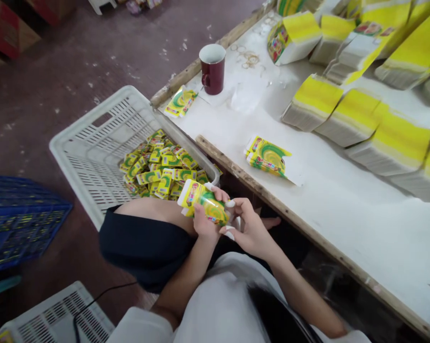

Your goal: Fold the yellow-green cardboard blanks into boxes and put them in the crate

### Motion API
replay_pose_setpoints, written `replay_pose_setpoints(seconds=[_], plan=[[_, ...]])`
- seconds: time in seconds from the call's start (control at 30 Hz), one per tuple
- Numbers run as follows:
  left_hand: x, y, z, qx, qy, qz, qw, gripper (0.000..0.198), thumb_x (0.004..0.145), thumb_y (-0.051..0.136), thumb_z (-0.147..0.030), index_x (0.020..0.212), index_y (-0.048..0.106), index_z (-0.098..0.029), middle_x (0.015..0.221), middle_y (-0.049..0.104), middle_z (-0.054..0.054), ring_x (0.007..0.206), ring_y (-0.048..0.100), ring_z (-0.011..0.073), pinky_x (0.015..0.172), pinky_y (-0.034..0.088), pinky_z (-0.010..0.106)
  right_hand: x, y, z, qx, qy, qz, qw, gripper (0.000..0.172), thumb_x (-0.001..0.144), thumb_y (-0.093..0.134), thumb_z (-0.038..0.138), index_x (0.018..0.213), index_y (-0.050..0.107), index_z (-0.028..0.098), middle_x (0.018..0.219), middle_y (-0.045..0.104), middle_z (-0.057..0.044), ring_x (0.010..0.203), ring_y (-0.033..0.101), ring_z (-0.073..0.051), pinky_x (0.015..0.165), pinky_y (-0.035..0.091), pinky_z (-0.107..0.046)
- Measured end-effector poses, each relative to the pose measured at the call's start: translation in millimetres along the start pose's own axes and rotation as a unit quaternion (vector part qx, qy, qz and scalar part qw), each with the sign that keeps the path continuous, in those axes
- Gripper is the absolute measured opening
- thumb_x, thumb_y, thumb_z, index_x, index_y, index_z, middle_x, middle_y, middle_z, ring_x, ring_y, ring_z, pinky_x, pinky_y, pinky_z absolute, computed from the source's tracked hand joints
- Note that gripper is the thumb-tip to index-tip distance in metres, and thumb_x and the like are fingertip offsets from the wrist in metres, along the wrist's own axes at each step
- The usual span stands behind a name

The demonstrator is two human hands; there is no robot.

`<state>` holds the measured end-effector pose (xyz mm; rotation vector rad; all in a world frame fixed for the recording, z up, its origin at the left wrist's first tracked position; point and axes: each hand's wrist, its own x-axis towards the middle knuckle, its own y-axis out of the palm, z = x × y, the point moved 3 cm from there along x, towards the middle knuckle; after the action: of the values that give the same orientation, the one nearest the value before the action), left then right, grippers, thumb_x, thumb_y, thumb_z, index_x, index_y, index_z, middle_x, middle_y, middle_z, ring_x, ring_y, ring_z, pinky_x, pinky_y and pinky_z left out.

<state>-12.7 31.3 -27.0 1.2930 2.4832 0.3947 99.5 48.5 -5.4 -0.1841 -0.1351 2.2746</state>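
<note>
My left hand [206, 223] is wrapped round a small yellow and green printed carton [208, 202], held above my lap with white flaps standing out at its far end. At the carton's near end, the thumb and forefinger of my right hand [249, 226] pinch the edge; what lies between those fingertips is partly hidden. White coverings wrap several fingertips. On the white table to the right lies a small stack of flattened cartons [268, 156]. A grey-white plastic crate [93, 128] beside my knee holds many small filled-out cartons [165, 166].
A maroon mug [213, 71] stands near the wooden table edge [243, 178], by another flat carton [181, 101] and loose rubber bands [249, 59]. Rows of bundled cartons [358, 114] fill the table's far side. A blue crate [22, 219] and another white crate [61, 317] sit on the floor.
</note>
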Motion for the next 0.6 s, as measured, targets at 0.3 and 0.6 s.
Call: replay_pose_setpoints(seconds=[0.3, 0.6], plan=[[1.6, -7.4, 17.7, 0.061, -0.011, 0.003, 0.998, 0.081, 0.062, 0.052, -0.097, 0.093, 0.063, -0.022, 0.087, 0.069, 0.006, 0.081, 0.068, 0.0214, 0.077, 0.06, 0.037, 0.5, -21.8, -7.7, -0.079, -0.016, -0.069, 0.994, 0.028, 0.088, 0.063, 0.025, 0.115, 0.058, 0.024, 0.098, 0.068, -0.004, 0.082, 0.064, -0.02, 0.073, 0.053, -0.032], [-3.3, -15.1, 3.1, 0.089, 0.052, 0.014, 0.995, 0.048, 0.094, 0.055, -0.062, 0.117, 0.065, -0.021, 0.112, 0.077, 0.011, 0.106, 0.073, 0.0259, 0.094, 0.058, 0.042, -3.9, -78.4, 18.8, -0.227, -0.134, -0.173, 0.949, 0.021, 0.088, 0.054, 0.012, 0.09, 0.069, 0.027, 0.084, 0.069, -0.003, 0.079, 0.066, -0.022, 0.07, 0.054, -0.036]])
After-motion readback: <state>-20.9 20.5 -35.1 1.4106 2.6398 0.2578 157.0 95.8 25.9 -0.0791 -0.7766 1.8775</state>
